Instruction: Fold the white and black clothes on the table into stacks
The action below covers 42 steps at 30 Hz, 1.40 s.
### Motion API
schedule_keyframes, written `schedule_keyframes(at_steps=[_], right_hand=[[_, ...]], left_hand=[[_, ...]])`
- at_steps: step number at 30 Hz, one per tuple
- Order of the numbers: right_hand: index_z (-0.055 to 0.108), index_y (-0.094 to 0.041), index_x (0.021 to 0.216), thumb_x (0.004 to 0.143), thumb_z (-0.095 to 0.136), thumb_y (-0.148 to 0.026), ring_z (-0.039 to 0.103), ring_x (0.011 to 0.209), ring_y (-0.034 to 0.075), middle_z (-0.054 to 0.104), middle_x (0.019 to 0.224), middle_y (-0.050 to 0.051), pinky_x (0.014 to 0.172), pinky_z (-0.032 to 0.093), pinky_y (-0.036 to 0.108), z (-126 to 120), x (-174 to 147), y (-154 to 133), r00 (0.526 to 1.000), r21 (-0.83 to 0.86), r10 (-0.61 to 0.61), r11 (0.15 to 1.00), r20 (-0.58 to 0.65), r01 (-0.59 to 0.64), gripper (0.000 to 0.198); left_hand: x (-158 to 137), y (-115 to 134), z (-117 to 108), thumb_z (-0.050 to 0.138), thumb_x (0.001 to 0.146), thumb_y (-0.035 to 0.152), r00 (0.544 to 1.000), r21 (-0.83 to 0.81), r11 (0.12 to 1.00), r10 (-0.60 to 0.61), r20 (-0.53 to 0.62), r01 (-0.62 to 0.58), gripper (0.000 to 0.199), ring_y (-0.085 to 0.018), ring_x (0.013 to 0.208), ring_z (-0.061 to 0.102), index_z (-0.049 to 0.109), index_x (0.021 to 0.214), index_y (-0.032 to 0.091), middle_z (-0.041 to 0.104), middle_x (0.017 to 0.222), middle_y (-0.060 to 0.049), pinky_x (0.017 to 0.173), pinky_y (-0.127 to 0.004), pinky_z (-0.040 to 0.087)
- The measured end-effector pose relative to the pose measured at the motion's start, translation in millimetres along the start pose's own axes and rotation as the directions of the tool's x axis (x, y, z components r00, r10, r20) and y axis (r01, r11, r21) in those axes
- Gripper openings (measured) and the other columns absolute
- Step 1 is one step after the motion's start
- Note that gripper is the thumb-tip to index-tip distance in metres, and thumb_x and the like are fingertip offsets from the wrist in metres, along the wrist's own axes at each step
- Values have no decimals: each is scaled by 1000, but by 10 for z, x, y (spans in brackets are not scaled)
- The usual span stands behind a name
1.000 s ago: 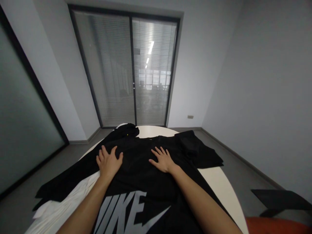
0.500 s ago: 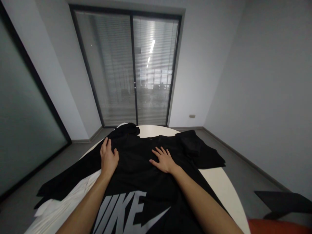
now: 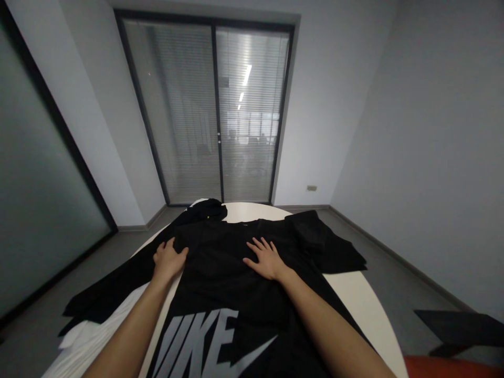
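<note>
A black T-shirt (image 3: 224,273) with large grey lettering and a swoosh (image 3: 255,357) lies spread on the table, its neckline at the far side. My left hand (image 3: 167,261) is at the edge of its left sleeve (image 3: 191,236), fingers slightly bent and thumb apart from them. Its fingertips touch or nearly touch the sleeve; any grip there cannot be made out. My right hand (image 3: 266,261) rests flat on the upper chest of the shirt, fingers spread. The right sleeve (image 3: 305,231) lies bunched over more black cloth (image 3: 344,254).
Other black clothing (image 3: 114,283) lies along the left side of the pale table (image 3: 366,302), with a white garment (image 3: 94,336) nearer me. A dark chair part (image 3: 457,325) and an orange-red surface (image 3: 444,367) stand at lower right. Glass doors (image 3: 216,105) with blinds are ahead.
My left hand has moved slightly left and toward me, its fingers more bent. A strip of pale table now shows between my left forearm and the shirt. My right hand stays put.
</note>
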State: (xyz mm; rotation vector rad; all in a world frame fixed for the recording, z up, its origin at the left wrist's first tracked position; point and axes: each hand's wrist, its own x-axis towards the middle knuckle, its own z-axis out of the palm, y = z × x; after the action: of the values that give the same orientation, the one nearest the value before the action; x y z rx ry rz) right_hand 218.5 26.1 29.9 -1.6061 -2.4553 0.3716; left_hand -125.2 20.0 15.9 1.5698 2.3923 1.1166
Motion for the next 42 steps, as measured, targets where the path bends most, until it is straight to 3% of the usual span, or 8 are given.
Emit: schedule_keyframes(at_steps=[6,13,20,26,29,34,38,42], right_hand=[[34,-28,154,91,33,-75,10,152,32,22,164,4,121,6,52,2,1,-1,1000,-8,0,1000,12,0,79],[35,-28,154,91,35,-74,12,151,32,23,163,5,120,6,53,4,-5,1,1000,7,-9,1000,-1,9,78],[35,-28,153,90,35,-74,12,151,32,23,163,4,120,6,53,21,5,19,1000,17,-15,1000,-4,15,78],[36,-29,153,90,37,-73,12,151,32,24,163,4,120,6,53,53,16,36,1000,24,-14,1000,-17,14,76],[37,-29,153,90,37,-73,12,151,33,25,163,4,120,6,54,61,18,43,1000,27,-17,999,-22,17,76],[38,-29,152,90,37,-73,13,151,33,25,163,4,120,6,54,68,26,52,999,28,-19,999,-30,20,76],[38,-28,152,91,38,-72,13,151,32,26,162,3,120,6,54,69,25,48,999,25,-18,1000,-31,18,76],[38,-28,152,91,39,-71,13,151,32,25,163,4,120,6,54,64,22,36,999,28,-12,1000,-30,12,75]], left_hand=[[-85,102,-22,61,82,31,993,-213,976,-18,121,43,33,-35,113,64,66,113,21,72,112,-14,102,-47,45],[-107,309,-70,54,93,40,991,-506,855,-69,113,117,45,-24,107,68,51,131,17,68,121,-14,94,-37,54],[-215,562,-241,70,83,17,923,-882,283,-195,333,378,71,-18,100,71,40,146,33,66,128,-6,91,-33,58],[-169,571,-307,55,90,12,869,-889,-37,-199,454,456,32,-18,89,73,63,121,13,73,108,-12,83,-32,61],[-177,560,-304,56,90,15,869,-878,23,-161,468,478,31,-18,87,73,65,119,18,74,104,-7,82,-35,62],[-173,500,-243,78,71,10,876,-812,399,-404,262,426,57,-20,90,72,62,125,21,72,101,-6,95,-42,55],[-97,438,-243,80,74,17,889,-864,396,-442,119,312,69,-21,100,70,52,137,21,69,114,-9,100,-42,52],[-57,426,-256,71,76,8,956,-914,387,-292,-1,118,79,-22,121,62,39,146,23,59,136,-13,107,-40,47]])
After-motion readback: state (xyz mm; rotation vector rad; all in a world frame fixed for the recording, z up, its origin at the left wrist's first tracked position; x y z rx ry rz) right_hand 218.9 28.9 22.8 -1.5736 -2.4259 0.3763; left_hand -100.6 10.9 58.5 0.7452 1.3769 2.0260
